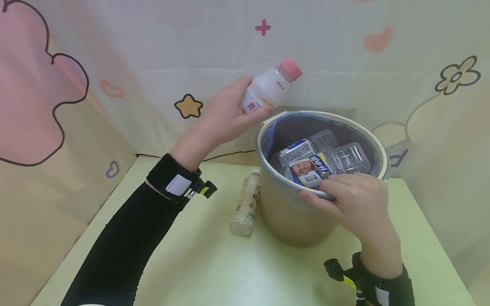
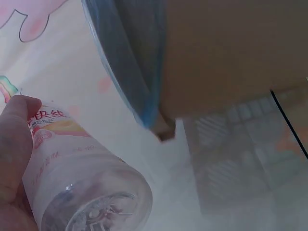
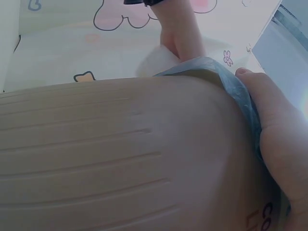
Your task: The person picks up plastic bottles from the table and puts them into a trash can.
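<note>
My left hand (image 1: 229, 110) grips a white drink bottle with a pink cap (image 1: 268, 87), tilted with its cap up and to the right. The bottle is above and left of the trash bin's rim; its clear base (image 2: 98, 207) shows in the left wrist view. My right hand (image 1: 357, 204) holds the near rim of the beige trash bin (image 1: 298, 221), thumb outside and fingers curled over the edge. A bluish liner bag (image 3: 236, 91) folds over that rim. Inside the bin lie clear plastic bottles (image 1: 348, 157) with blue and yellow labels.
Another clear bottle (image 1: 245, 208) with a printed label stands on the pale green table (image 1: 214, 259), close against the bin's left side. A dark cable (image 1: 229, 154) runs along the table's back edge. Behind hangs a patterned curtain (image 1: 191, 42).
</note>
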`<state>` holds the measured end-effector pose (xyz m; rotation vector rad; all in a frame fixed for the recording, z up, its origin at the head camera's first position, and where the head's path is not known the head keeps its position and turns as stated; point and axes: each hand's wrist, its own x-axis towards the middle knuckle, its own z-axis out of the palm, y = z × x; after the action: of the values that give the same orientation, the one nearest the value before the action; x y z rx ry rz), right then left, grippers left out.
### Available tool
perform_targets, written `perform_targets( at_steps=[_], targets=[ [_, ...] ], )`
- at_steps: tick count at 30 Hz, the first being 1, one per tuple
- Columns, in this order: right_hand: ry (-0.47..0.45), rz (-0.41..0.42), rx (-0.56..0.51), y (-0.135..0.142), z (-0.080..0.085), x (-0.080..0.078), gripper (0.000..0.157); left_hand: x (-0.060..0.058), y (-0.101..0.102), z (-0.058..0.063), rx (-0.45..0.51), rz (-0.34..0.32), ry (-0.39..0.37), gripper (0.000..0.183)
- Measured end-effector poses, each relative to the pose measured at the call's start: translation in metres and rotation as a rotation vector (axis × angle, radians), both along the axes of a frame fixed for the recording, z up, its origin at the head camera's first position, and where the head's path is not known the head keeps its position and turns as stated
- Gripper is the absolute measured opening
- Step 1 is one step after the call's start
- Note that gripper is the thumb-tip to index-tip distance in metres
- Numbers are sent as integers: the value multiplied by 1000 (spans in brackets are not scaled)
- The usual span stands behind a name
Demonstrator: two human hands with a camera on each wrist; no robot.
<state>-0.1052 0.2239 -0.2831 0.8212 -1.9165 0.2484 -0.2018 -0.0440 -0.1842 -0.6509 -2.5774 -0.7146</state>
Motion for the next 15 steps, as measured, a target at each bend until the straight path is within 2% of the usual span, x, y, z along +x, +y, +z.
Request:
perform_targets(
  at_steps=[6, 9, 12, 15],
  targets=[
    [-6, 5, 6, 0, 0, 0, 43, 5, 30, 6, 67, -104, 104, 69],
    [0, 14, -2, 0, 0, 0, 43, 6, 45, 7, 98, -126, 131, 72],
    [5, 17, -5, 1, 0, -1, 43, 4, 59, 3, 99, -137, 138, 72],
    [6, 18, -6, 1, -1, -1, 43, 0, 72, -6, 80, -154, 125, 72]
  ],
)
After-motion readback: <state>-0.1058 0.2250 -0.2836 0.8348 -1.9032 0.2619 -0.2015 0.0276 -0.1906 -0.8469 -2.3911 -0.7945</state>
